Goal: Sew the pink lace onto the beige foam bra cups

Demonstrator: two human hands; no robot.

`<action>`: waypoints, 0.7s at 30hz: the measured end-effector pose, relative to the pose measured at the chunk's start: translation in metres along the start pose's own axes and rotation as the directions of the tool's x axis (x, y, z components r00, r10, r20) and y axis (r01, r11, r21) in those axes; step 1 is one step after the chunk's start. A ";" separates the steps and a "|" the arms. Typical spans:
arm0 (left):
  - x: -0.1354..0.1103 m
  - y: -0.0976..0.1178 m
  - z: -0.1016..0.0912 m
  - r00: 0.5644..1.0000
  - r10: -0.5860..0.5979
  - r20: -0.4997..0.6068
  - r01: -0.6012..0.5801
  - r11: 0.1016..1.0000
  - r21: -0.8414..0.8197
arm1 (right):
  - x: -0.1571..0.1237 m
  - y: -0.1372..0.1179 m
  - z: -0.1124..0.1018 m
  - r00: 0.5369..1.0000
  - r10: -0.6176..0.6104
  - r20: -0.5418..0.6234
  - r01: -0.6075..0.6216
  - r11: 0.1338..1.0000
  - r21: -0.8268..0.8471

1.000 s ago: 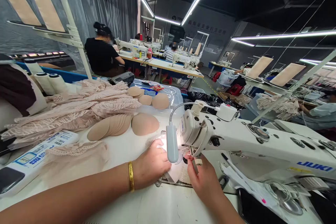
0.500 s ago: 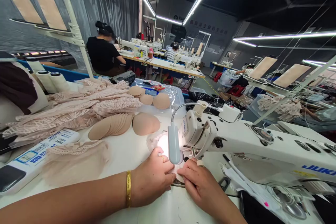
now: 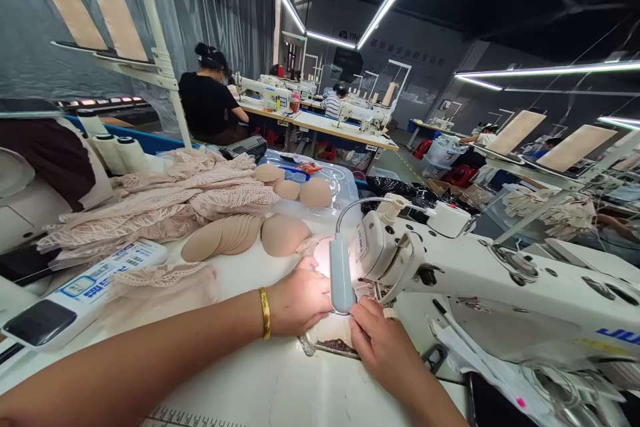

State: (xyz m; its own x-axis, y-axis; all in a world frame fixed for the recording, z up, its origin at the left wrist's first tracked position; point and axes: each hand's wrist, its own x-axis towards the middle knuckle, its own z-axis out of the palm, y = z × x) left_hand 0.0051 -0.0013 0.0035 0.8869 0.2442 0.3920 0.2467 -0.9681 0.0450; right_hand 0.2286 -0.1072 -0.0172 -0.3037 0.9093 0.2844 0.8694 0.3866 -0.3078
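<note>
A white sewing machine (image 3: 450, 267) stands on the right, its small grey lamp (image 3: 341, 273) hanging over the needle area. Under the light lies a pale beige fabric piece (image 3: 323, 248) with a lacy edge, partly washed out by glare. My left hand (image 3: 300, 297), with a gold bangle at the wrist, has its fingers closed on this fabric left of the lamp. My right hand (image 3: 383, 337) is curled just right of the lamp, its fingertips at the fabric by the needle area. The lamp hides the needle and part of the fingers.
Beige oval cups (image 3: 225, 237) lie fanned out behind my left hand, beside a larger cup (image 3: 285, 235). Lacy fabric (image 3: 165, 203) is heaped at the left. A white box-shaped device (image 3: 85, 293) lies in front of it. Scissors (image 3: 435, 357) sit near my right hand. Co-workers sit farther back.
My left hand has moved forward, away from me, and apart from my right hand, uncovering the machine's metal plate edge. The whole view has shifted slightly.
</note>
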 end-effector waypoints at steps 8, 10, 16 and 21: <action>0.004 -0.006 0.005 0.998 -0.036 0.045 0.034 0.999 0.040 | -0.002 0.007 0.012 0.997 -0.045 -0.070 0.036 0.992 -0.123; -0.001 0.007 0.008 0.998 -0.059 0.026 0.054 0.985 0.162 | -0.002 0.007 0.011 0.994 -0.066 -0.092 0.053 0.988 -0.143; -0.052 0.074 -0.017 0.986 -0.048 0.161 0.010 0.974 0.225 | -0.008 0.019 0.016 0.936 -0.249 -0.247 0.206 0.960 -0.187; -0.125 0.088 -0.065 0.911 -0.398 0.109 0.371 0.905 0.209 | -0.006 0.044 0.032 0.865 -0.383 -0.324 0.361 0.924 -0.130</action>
State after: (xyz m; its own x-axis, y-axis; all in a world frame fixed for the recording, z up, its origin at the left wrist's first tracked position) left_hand -0.1100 -0.1211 0.0183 0.7522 0.6142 0.2386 0.6335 -0.7737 -0.0059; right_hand 0.2558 -0.0913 -0.0617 -0.4696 0.5887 0.6579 0.7440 0.6651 -0.0641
